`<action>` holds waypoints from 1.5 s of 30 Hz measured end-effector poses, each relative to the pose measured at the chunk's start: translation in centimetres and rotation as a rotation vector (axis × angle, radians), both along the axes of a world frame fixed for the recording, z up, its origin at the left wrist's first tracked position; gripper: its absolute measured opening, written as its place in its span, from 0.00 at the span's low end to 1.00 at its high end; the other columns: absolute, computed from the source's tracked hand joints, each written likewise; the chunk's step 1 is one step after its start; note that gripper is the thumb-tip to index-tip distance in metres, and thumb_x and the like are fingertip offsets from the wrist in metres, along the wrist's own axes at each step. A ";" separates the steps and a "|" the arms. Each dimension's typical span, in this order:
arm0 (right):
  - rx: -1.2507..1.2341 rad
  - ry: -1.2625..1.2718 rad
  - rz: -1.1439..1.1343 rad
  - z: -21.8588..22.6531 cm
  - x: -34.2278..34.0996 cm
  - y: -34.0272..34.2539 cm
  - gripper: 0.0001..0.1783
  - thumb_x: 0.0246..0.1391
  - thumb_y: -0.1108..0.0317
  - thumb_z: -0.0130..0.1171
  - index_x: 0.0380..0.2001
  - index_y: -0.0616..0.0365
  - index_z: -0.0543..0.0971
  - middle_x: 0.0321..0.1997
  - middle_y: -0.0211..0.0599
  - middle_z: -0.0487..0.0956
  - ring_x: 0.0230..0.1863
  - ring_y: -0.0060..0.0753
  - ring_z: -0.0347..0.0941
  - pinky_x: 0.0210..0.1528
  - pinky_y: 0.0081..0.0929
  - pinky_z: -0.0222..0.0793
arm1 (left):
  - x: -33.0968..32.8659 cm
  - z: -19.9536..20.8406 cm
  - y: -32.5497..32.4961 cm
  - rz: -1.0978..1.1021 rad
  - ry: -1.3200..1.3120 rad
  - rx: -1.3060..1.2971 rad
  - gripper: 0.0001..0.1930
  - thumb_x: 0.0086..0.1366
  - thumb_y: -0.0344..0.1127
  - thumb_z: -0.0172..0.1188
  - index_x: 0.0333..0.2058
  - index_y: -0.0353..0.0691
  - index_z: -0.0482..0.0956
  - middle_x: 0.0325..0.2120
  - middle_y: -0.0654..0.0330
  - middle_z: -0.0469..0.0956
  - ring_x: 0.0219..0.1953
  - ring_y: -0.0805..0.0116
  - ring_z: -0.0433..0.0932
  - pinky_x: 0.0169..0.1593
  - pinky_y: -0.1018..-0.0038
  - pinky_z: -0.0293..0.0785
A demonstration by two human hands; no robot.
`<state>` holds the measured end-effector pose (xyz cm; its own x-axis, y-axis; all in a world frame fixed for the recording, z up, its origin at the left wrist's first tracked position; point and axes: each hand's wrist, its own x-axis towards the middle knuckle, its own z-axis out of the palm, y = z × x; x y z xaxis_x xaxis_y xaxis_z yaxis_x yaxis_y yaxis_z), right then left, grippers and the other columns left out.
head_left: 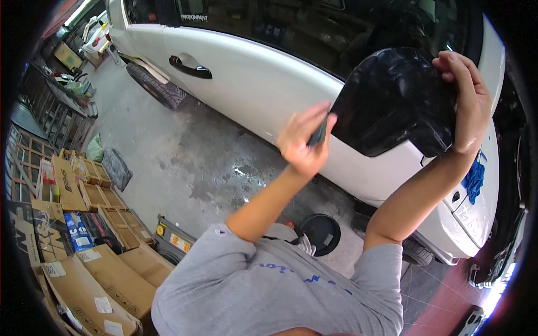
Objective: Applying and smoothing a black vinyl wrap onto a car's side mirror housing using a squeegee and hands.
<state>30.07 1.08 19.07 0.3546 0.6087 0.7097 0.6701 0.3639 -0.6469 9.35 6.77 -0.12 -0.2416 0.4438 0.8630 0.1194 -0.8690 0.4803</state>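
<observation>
The mirror housing (392, 103) stands out from the front upper part of the white door (263, 67), overlapping its dark window from this angle. It is glossy black, broad and rounded along the top, with a stepped notch in its lower edge; soft creases and pale reflections run over its face, most plainly toward the right side.

The left hand (305, 143), in front of the door, pinches a thin dark tool (318, 134) between thumb and fingers, right beside the housing's left edge. The right arm reaches up past the door's front end with the elbow bent, and the right hand (466, 92) curls its fingers over the housing's upper right edge (whether they pinch it or merely rest there, I can't tell). A blue cloth (474, 179) hangs forward of the door, and a round black tub (319, 235) sits on the floor below it.
</observation>
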 end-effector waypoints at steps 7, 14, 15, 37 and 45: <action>-0.005 -0.100 -0.028 0.4 0.9 -0.5 0.15 0.64 0.61 0.60 0.42 0.61 0.88 0.41 0.37 0.88 0.43 0.23 0.80 0.53 0.20 0.69 | 0.7 1.4 0.5 -0.010 -0.044 0.061 0.07 0.59 0.23 0.72 0.37 0.31 0.85 0.39 0.49 0.87 0.39 0.56 0.87 0.46 0.69 0.81; -0.048 -0.032 -0.037 0.3 0.9 -0.6 0.15 0.63 0.62 0.60 0.42 0.60 0.88 0.41 0.38 0.88 0.44 0.23 0.80 0.53 0.20 0.70 | 0.3 2.9 0.8 0.031 0.028 0.136 0.10 0.56 0.23 0.74 0.38 0.31 0.87 0.39 0.51 0.88 0.39 0.58 0.87 0.41 0.69 0.80; -0.019 -0.025 -0.011 0.5 0.8 -0.5 0.15 0.63 0.62 0.60 0.42 0.60 0.88 0.41 0.38 0.88 0.45 0.23 0.81 0.53 0.20 0.70 | 0.3 2.7 0.7 0.031 0.026 0.137 0.10 0.56 0.23 0.74 0.38 0.31 0.87 0.39 0.51 0.88 0.39 0.58 0.87 0.41 0.69 0.80; -0.093 -0.077 -0.036 0.3 0.7 -0.4 0.16 0.66 0.67 0.54 0.49 0.62 0.85 0.45 0.39 0.86 0.47 0.23 0.77 0.56 0.17 0.67 | 1.3 -2.4 -0.4 0.199 0.024 0.188 0.25 0.48 0.20 0.80 0.46 0.41 0.87 0.49 0.57 0.75 0.24 0.76 0.67 0.26 0.78 0.65; -0.039 -0.096 -0.061 0.2 0.3 -0.2 0.15 0.65 0.64 0.56 0.43 0.60 0.88 0.42 0.38 0.87 0.45 0.24 0.79 0.54 0.19 0.69 | 1.2 -1.9 -0.2 0.163 0.033 0.212 0.24 0.46 0.20 0.81 0.45 0.40 0.88 0.46 0.58 0.74 0.21 0.77 0.64 0.25 0.79 0.64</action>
